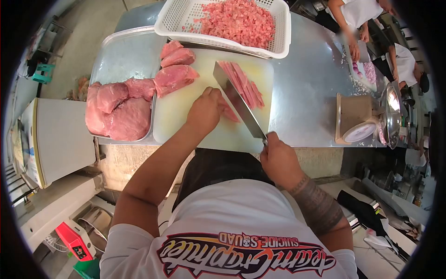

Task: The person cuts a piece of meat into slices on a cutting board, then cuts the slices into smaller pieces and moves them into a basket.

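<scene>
My right hand [280,159] is wrapped round the handle of a large cleaver [241,103], whose blade slants up and left over the white cutting board [181,125]. Against the blade's left side, my left hand [206,109] presses on a small piece of pink meat [228,111], its fingers curled. Several cut meat strips [242,83] lie to the right of the blade. Larger meat chunks [175,78] rest at the board's upper left.
A metal tray [121,51] at the left holds big pieces of meat. Behind the board stands a white perforated basket [181,23] of diced meat. At the right are a scale [355,118], a metal bowl [392,111] and co-workers' hands [355,49] near chopped onions.
</scene>
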`<action>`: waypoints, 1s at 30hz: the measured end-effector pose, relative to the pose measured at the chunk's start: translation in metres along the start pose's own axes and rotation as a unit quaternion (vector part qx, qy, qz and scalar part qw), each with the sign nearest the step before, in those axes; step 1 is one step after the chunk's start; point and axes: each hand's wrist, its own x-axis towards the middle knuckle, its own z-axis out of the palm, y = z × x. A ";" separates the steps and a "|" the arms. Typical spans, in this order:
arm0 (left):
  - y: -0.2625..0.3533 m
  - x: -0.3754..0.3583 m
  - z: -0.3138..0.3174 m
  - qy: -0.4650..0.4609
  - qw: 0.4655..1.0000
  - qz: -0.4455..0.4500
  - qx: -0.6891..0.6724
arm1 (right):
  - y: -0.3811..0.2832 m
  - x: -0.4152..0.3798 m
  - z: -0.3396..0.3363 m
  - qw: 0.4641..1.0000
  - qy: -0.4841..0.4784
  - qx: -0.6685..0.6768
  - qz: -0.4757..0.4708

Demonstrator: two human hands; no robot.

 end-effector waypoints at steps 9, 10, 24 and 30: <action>-0.012 0.000 0.008 -0.004 1.000 0.030 0.001 | -0.012 -0.020 -0.026 0.995 -0.095 -0.032 0.008; -0.014 0.000 0.009 0.002 0.999 0.039 -0.001 | -0.015 -0.015 -0.027 0.994 -0.102 -0.032 0.010; -0.012 -0.004 0.007 -0.013 1.000 0.002 -0.015 | -0.020 0.072 0.047 0.998 -0.027 -0.041 -0.025; -0.012 -0.008 0.005 0.020 0.999 0.039 -0.021 | -0.002 0.055 0.020 0.999 -0.011 -0.035 0.006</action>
